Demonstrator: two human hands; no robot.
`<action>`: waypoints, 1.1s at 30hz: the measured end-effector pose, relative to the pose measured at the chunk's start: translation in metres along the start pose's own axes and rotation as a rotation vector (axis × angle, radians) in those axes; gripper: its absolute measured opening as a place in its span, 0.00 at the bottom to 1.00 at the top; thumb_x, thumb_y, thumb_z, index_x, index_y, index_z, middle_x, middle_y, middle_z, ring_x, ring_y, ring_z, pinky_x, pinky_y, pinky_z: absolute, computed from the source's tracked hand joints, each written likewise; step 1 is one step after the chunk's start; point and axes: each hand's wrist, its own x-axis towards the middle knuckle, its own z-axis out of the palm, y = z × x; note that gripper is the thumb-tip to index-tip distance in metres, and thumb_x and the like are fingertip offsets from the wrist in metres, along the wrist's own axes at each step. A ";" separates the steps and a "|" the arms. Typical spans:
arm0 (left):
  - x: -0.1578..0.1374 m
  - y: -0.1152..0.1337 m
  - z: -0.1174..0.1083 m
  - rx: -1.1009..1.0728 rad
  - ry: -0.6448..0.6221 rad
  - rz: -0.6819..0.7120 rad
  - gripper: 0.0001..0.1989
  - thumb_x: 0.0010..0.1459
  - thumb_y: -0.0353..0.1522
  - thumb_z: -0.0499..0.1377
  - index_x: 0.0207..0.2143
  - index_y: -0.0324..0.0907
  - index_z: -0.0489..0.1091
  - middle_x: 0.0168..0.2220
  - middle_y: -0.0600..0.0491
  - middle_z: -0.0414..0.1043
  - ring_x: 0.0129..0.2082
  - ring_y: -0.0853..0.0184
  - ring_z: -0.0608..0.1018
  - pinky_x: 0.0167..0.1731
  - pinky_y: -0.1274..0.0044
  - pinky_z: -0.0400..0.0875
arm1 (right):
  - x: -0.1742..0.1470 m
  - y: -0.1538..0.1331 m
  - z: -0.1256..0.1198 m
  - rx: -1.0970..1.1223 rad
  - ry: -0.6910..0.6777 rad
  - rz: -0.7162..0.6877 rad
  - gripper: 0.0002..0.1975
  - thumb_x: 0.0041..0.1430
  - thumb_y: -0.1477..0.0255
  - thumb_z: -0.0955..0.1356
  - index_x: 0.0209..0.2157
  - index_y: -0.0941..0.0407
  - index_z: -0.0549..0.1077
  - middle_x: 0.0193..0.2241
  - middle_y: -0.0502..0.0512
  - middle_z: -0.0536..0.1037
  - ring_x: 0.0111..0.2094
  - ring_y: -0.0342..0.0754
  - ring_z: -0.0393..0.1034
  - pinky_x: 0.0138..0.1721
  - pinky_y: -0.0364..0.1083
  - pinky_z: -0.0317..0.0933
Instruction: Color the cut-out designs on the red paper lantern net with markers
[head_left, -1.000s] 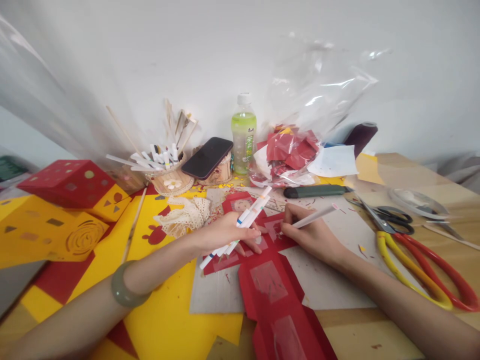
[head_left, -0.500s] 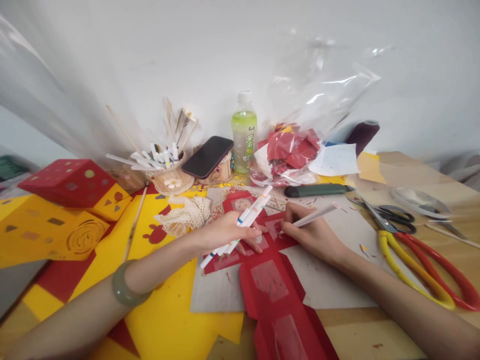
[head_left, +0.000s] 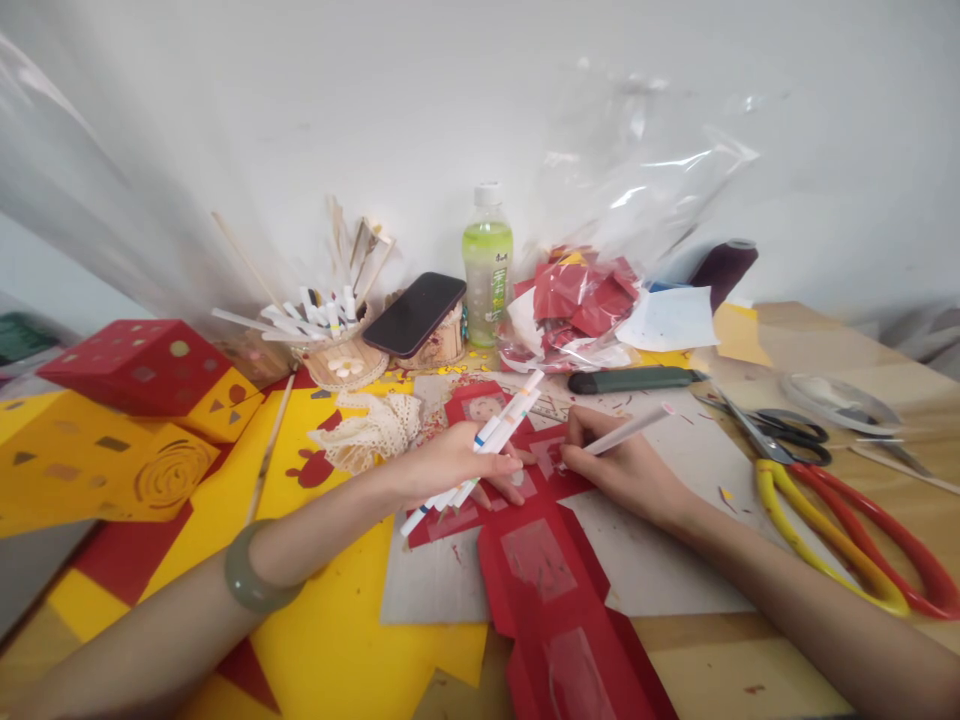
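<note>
My left hand [head_left: 457, 465] is closed around several white marker pens [head_left: 508, 413] with coloured bands, its fingertips resting on a red paper box cutout [head_left: 559, 585]. The cutout lies unfolded in a cross shape, with clear film over windows in its panels. A white marker [head_left: 630, 429] sits in a writing grip in my right hand [head_left: 622, 465], its lower end at the cutout's right arm; the tip itself is too small to make out. White paper [head_left: 675, 570] lies beneath the cutout. A crumpled lace piece [head_left: 371, 430] is beside my left hand.
Scissors with yellow and red handles [head_left: 847, 540] and a dark green cutter [head_left: 637, 380] lie to the right. Behind stand a drink bottle [head_left: 487, 265], a phone [head_left: 416, 313] on a small pot, and a pen basket [head_left: 337, 360]. Decorated paper boxes [head_left: 135, 365] are at left.
My right hand and its marker have shifted very slightly left over the cutout. My left hand keeps its place with the pens.
</note>
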 end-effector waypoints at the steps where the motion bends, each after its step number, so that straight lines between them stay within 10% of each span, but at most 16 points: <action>1: 0.000 0.001 0.000 0.000 0.001 -0.002 0.15 0.49 0.36 0.58 0.36 0.35 0.65 0.31 0.41 0.74 0.30 0.63 0.77 0.23 0.80 0.67 | 0.000 0.000 0.000 0.002 0.000 0.004 0.11 0.47 0.77 0.62 0.18 0.54 0.53 0.16 0.44 0.56 0.20 0.40 0.50 0.22 0.41 0.47; 33: 0.001 -0.002 -0.001 0.025 -0.012 -0.001 0.14 0.48 0.38 0.58 0.32 0.36 0.64 0.33 0.40 0.74 0.34 0.61 0.77 0.22 0.80 0.67 | 0.000 -0.003 -0.002 0.002 -0.044 -0.006 0.10 0.47 0.77 0.61 0.18 0.55 0.53 0.17 0.44 0.56 0.21 0.40 0.51 0.22 0.42 0.48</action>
